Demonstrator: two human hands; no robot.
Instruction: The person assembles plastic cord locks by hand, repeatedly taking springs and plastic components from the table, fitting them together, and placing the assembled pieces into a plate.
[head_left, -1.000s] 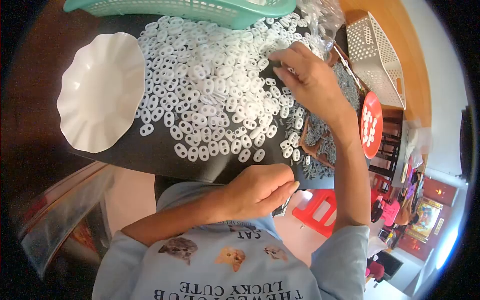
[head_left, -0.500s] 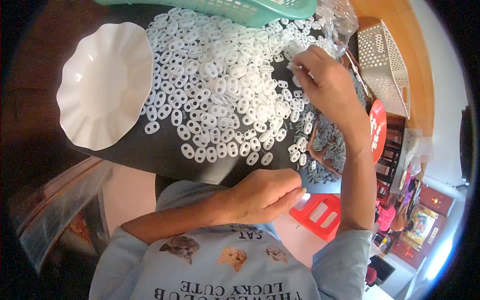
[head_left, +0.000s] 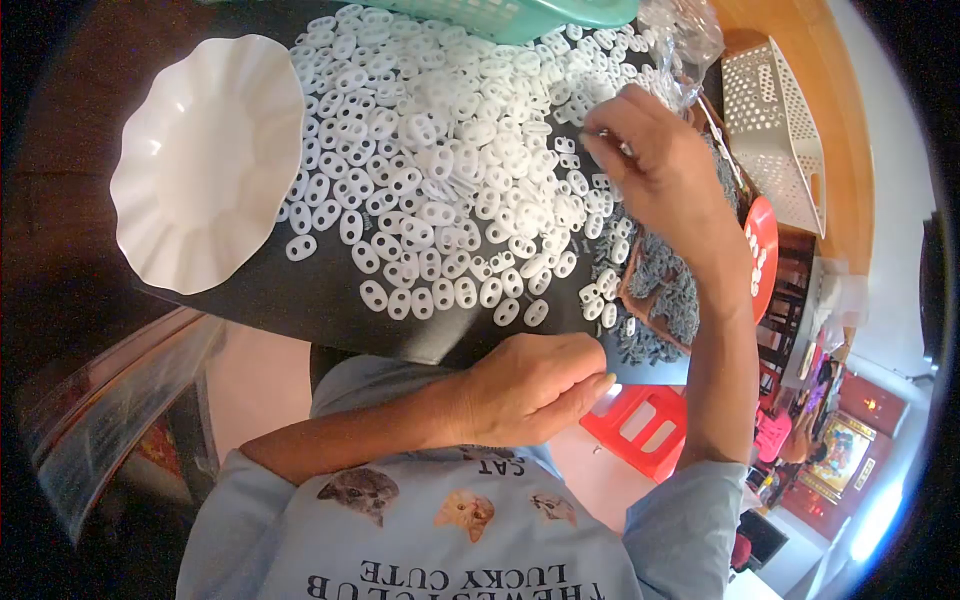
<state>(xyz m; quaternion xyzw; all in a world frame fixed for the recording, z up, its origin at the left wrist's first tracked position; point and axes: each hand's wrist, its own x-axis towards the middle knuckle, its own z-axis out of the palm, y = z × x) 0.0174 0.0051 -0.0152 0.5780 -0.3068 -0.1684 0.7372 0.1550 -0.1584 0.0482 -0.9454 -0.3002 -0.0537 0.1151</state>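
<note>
A wide heap of small white oval pieces with two holes each [head_left: 440, 160] covers the dark table. My right hand [head_left: 655, 165] is over the heap's right side, fingers curled together. A bit of white shows between them, too small to make out. Close to my body, in front of the table edge, my left hand [head_left: 535, 390] is closed with the thumb against the fingers; whatever it may hold is hidden. Beneath my right wrist lies a bundle of grey fuzzy cord-like strands [head_left: 665, 300] with a brown edge, and a few white pieces rest beside it.
A white scalloped bowl [head_left: 210, 165] stands at the left. A green basket [head_left: 540, 18] sits at the far edge beside clear plastic [head_left: 685, 40]. To the right are a white perforated basket [head_left: 775, 130], a red plate [head_left: 762, 265] with white pieces and a red stool [head_left: 640, 430].
White pieces seen at my right fingertips before no longer show there. That hand has shifted only slightly. My left hand stays closed in nearly the same place.
</note>
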